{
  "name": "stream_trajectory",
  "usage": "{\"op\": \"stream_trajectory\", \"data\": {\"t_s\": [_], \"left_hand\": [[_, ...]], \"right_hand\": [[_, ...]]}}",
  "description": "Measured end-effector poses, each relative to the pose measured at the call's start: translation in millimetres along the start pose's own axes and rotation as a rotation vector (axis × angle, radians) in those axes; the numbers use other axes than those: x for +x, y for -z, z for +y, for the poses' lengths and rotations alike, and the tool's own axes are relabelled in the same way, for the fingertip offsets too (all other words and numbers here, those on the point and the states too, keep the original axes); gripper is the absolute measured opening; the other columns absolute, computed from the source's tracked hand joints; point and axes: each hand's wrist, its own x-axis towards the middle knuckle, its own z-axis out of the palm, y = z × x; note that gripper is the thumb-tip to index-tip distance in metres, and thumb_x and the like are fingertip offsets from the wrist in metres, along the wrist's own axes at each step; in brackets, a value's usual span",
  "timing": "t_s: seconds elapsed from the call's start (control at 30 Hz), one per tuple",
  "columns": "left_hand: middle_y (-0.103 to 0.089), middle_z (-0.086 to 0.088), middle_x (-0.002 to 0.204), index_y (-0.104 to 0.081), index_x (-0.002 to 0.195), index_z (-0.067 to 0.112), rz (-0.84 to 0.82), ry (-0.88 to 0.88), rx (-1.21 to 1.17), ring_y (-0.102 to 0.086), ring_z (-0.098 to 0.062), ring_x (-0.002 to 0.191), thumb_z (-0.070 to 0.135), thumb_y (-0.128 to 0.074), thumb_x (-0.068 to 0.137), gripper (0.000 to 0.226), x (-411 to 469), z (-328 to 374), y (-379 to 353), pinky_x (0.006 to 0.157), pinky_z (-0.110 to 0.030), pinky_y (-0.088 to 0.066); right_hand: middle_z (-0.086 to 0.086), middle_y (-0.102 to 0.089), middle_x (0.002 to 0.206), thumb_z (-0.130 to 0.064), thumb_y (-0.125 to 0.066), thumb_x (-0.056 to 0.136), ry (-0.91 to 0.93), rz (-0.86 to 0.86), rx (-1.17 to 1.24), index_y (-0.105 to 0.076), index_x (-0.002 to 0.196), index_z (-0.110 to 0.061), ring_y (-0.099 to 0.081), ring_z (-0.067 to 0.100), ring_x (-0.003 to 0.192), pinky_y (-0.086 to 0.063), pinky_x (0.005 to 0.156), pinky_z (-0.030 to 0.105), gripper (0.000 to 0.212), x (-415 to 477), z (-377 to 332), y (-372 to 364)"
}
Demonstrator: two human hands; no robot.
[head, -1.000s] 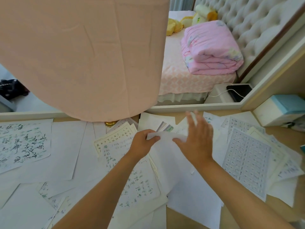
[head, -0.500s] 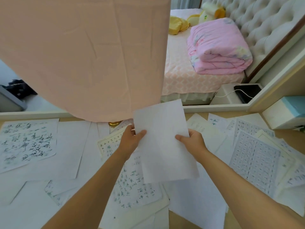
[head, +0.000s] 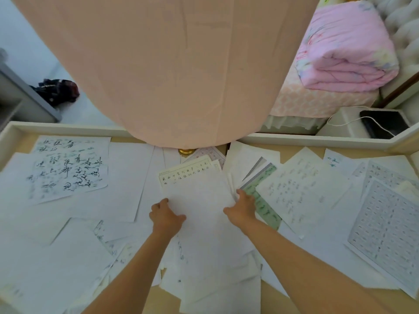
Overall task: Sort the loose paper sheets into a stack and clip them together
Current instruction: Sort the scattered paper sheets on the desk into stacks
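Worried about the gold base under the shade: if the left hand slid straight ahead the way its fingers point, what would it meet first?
Probably the lined sheet of characters lying just ahead of the left hand; the gold base sits beyond it, though depth is unclear.

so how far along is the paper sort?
Early. Done: a rough pile sits at centre. In hand: the left hand and right hand grip a blank sheet by its sides, on top of that pile. Left: scattered sheets such as the calligraphy sheet and grid sheet; nothing clipped yet.
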Motion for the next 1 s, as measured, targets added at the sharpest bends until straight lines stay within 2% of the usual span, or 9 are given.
{"op": "stream_trajectory", "data": {"t_s": [0.07, 0.17, 0.27, 0.37, 0.57, 0.7, 0.8, 0.9, 1.0], "left_hand": [[-0.028, -0.016, 0.149, -0.026, 0.152, 0.012, 0.008, -0.014, -0.011, -0.028, -0.037, 0.137, 0.026, -0.078, 0.081, 0.089, 2, -4, -1, 0.107, -0.05, -0.038], [-0.032, -0.018, 0.146, -0.021, 0.153, 0.011, 0.01, -0.019, -0.079, -0.03, -0.038, 0.136, 0.021, -0.08, 0.079, 0.096, 10, -12, -1, 0.107, -0.05, -0.037], [-0.044, -0.015, 0.139, -0.022, 0.151, 0.014, -0.039, -0.025, -0.231, -0.045, -0.037, 0.129, 0.02, -0.084, 0.072, 0.101, 18, -20, 2, 0.105, -0.053, -0.044], [-0.05, -0.011, 0.134, -0.023, 0.151, 0.013, -0.106, -0.039, -0.359, -0.055, -0.032, 0.12, 0.018, -0.084, 0.075, 0.098, 17, -19, 6, 0.099, -0.047, -0.05], [-0.047, -0.005, 0.139, -0.027, 0.151, 0.014, -0.186, -0.188, -0.455, -0.051, -0.027, 0.124, 0.03, -0.08, 0.08, 0.09, 16, 1, 9, 0.091, -0.035, -0.052], [-0.036, -0.006, 0.153, -0.028, 0.152, 0.015, -0.226, -0.343, 0.011, -0.036, -0.027, 0.139, 0.037, -0.068, 0.089, 0.078, 7, 8, 1, 0.11, -0.04, -0.037], [-0.02, -0.002, 0.156, -0.016, 0.155, 0.015, -0.158, -0.446, 0.442, -0.022, -0.025, 0.143, 0.06, -0.071, 0.075, 0.107, -9, 4, -12, 0.112, -0.043, -0.034], [-0.017, -0.007, 0.151, -0.004, 0.155, 0.01, -0.119, -0.409, 0.545, -0.023, -0.027, 0.138, 0.062, -0.078, 0.066, 0.128, -27, 2, -32, 0.105, -0.039, -0.042], [-0.033, -0.01, 0.138, -0.02, 0.147, 0.008, -0.077, -0.308, 0.433, -0.036, -0.028, 0.126, 0.043, -0.087, 0.066, 0.111, -31, 7, -43, 0.094, -0.036, -0.048]], "right_hand": [[0.007, -0.044, 0.133, -0.01, -0.067, 0.079, -0.073, -0.053, 0.118, -0.033, 0.146, -0.017, -0.056, 0.027, 0.112, -0.052, 0.085, 0.032, 0.075, 1, -1, -7], [-0.002, -0.064, 0.104, -0.01, -0.064, 0.075, -0.088, -0.118, 0.115, -0.054, 0.125, -0.017, -0.063, 0.018, 0.089, -0.053, 0.069, 0.026, 0.052, -1, -1, -12], [-0.007, -0.067, 0.097, -0.013, -0.06, 0.076, 0.006, -0.064, -0.015, -0.062, 0.11, -0.027, -0.064, 0.019, 0.088, -0.057, 0.079, 0.033, 0.037, -5, -1, -13], [-0.001, -0.068, 0.095, -0.006, -0.058, 0.086, 0.107, 0.011, 0.156, -0.063, 0.101, -0.017, -0.065, 0.022, 0.087, -0.054, 0.076, 0.033, 0.02, -16, -2, -7], [-0.009, -0.071, 0.103, -0.005, -0.064, 0.09, 0.13, 0.003, 0.462, -0.066, 0.109, -0.026, -0.068, 0.013, 0.093, -0.056, 0.076, 0.029, 0.028, -33, 7, 44], [0.0, -0.07, 0.105, -0.005, -0.063, 0.09, -0.035, 0.126, 0.463, -0.065, 0.11, -0.02, -0.067, 0.021, 0.092, -0.057, 0.083, 0.041, 0.026, -33, 44, 77], [0.007, -0.066, 0.103, 0.0, -0.061, 0.088, -0.142, 0.281, 0.448, -0.063, 0.111, -0.013, -0.063, 0.027, 0.09, -0.055, 0.08, 0.037, 0.028, -38, 74, 93], [0.012, -0.065, 0.105, 0.002, -0.061, 0.088, -0.217, 0.317, 0.491, -0.063, 0.114, -0.009, -0.061, 0.03, 0.093, -0.051, 0.08, 0.037, 0.028, -40, 99, 97], [0.014, -0.066, 0.114, 0.0, -0.062, 0.088, -0.235, 0.322, 0.507, -0.062, 0.12, -0.006, -0.062, 0.033, 0.099, -0.053, 0.087, 0.041, 0.032, -39, 112, 93]]}}
